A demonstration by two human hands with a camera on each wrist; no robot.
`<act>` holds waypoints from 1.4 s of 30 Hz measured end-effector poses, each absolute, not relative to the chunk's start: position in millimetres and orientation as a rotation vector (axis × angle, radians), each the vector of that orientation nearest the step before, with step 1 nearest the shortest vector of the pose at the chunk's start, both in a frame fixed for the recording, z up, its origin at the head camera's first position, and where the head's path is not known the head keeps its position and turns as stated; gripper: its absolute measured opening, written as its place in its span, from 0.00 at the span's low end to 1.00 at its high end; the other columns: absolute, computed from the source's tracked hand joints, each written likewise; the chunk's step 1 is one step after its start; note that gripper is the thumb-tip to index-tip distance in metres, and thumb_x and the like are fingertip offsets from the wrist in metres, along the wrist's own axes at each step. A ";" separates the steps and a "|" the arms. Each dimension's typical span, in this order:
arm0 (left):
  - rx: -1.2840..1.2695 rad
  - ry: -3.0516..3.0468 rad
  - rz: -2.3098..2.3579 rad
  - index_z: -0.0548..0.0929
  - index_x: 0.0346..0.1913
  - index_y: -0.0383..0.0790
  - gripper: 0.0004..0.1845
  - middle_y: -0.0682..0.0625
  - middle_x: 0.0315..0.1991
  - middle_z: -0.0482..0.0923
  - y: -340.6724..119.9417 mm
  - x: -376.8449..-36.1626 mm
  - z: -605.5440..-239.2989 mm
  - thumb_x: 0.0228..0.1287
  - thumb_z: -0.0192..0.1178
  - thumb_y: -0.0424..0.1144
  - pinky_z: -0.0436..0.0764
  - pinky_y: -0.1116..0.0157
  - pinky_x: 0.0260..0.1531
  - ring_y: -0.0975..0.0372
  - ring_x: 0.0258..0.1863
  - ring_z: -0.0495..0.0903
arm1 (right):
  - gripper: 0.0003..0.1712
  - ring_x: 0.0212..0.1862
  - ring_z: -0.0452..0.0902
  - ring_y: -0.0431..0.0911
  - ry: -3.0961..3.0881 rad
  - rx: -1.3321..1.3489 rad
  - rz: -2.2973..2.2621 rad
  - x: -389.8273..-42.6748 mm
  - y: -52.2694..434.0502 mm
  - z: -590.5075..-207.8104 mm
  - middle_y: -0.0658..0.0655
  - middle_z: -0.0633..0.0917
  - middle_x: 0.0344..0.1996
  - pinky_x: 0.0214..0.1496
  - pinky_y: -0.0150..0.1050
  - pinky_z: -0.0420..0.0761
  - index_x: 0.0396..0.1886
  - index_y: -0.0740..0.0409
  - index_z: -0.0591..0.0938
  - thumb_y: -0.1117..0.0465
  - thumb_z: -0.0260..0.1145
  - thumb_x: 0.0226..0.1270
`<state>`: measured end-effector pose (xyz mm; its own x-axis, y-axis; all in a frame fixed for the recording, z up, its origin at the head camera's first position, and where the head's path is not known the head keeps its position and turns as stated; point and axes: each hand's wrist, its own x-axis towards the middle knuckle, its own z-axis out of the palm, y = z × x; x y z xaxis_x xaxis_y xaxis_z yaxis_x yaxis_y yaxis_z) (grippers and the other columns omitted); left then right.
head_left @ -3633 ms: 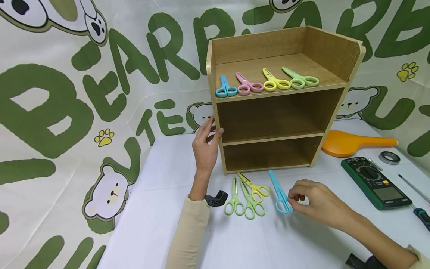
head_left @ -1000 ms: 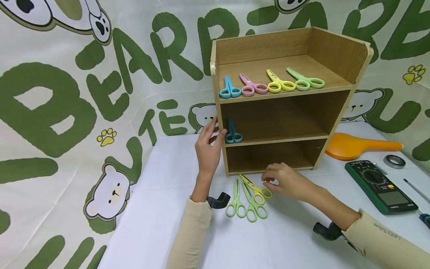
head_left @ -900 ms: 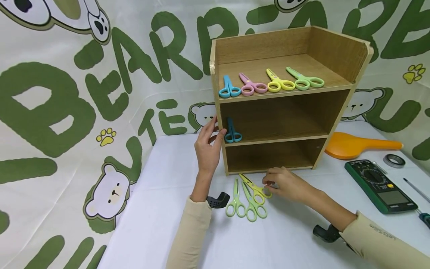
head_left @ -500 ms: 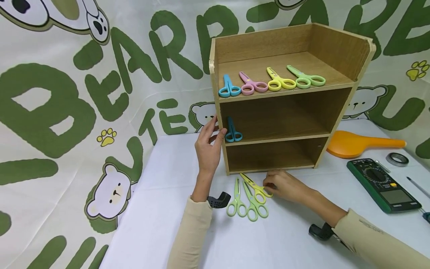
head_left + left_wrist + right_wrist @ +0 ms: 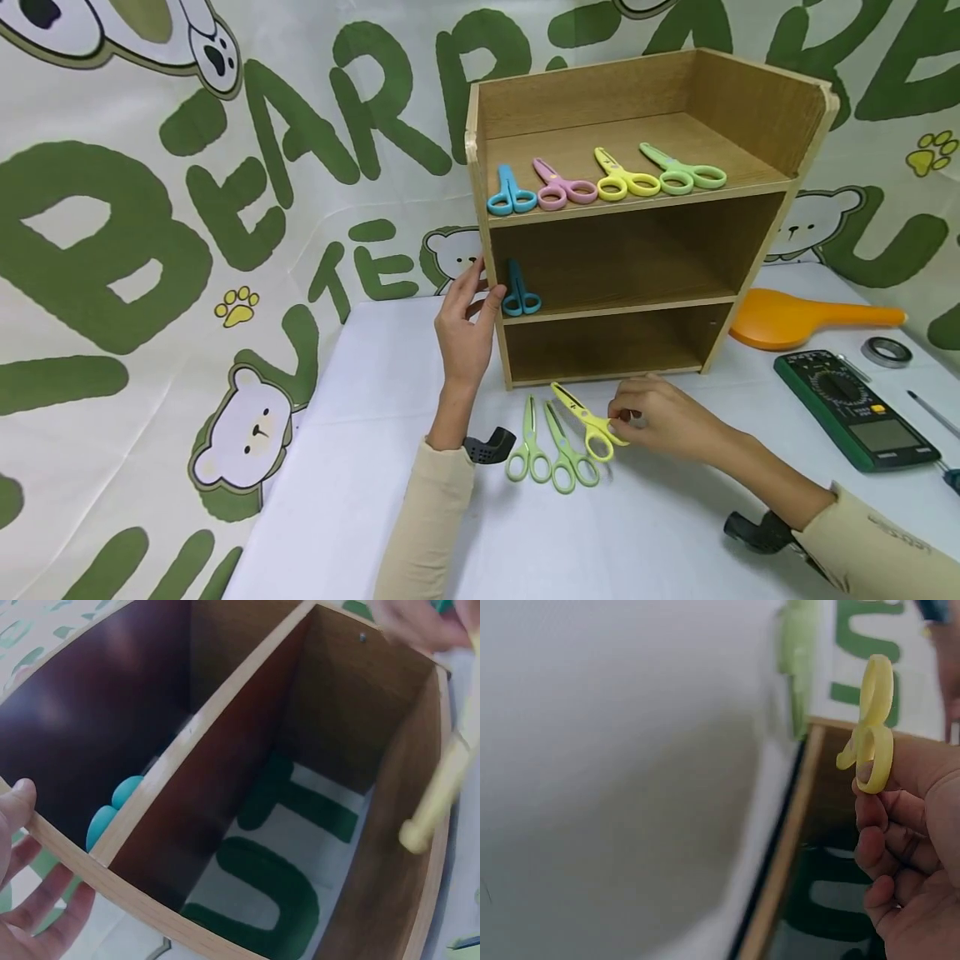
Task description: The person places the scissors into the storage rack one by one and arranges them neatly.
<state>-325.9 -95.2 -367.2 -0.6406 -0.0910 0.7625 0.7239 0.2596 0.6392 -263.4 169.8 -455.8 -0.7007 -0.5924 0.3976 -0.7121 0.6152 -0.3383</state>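
My right hand point(image 5: 663, 421) pinches a pair of yellow scissors point(image 5: 592, 427) by one finger loop, blades pointing up-left toward the shelf. The right wrist view shows the yellow loops point(image 5: 877, 694) at the thumb and fingers. My left hand point(image 5: 467, 333) holds the left side panel of a wooden shelf point(image 5: 600, 312), thumb at the front edge and fingers outside. Two pairs of green scissors, one on the left point(image 5: 528, 446) and one on the right point(image 5: 570, 454), lie on the white table. Blue scissors point(image 5: 519, 292) rest at the left of the middle shelf.
Along the top shelf lie blue point(image 5: 512, 193), pink point(image 5: 564, 187), yellow point(image 5: 624, 178) and green scissors point(image 5: 681, 173). Right of the shelf are an orange paddle-shaped object point(image 5: 787, 320), a multimeter point(image 5: 855, 408), a tape roll point(image 5: 887, 352) and a screwdriver point(image 5: 933, 412).
My right hand earlier put the blue scissors on the middle shelf, then reached the yellow scissors and has drawn them right, away from the green ones. My left hand stays on the shelf side.
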 end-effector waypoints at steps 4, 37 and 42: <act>-0.568 -1.828 -1.449 0.75 0.66 0.28 0.25 0.36 0.57 0.78 -95.9 -325.1 -366.1 0.66 0.64 0.27 0.84 0.49 0.46 0.49 0.49 0.81 | 0.11 0.32 0.71 0.36 -2.612 1.005 0.752 -251.7 171.8 -433.7 0.33 0.76 0.28 0.34 0.33 0.72 0.28 0.44 0.87 0.65 0.78 0.53; -0.578 -1.825 -1.469 0.75 0.68 0.33 0.26 0.41 0.58 0.78 -96.6 -333.3 -373.6 0.68 0.64 0.30 0.84 0.55 0.47 0.53 0.50 0.81 | 0.08 0.24 0.73 0.45 -2.850 0.544 0.786 -361.5 146.2 -318.1 0.51 0.83 0.23 0.25 0.39 0.72 0.37 0.62 0.89 0.63 0.69 0.60; -0.579 -1.832 -1.477 0.75 0.70 0.44 0.27 0.50 0.59 0.78 -102.2 -353.0 -393.3 0.68 0.65 0.39 0.84 0.57 0.48 0.60 0.51 0.81 | 0.10 0.26 0.74 0.47 -2.911 0.489 0.791 -369.6 139.7 -324.0 0.52 0.83 0.25 0.26 0.40 0.73 0.39 0.62 0.89 0.62 0.68 0.61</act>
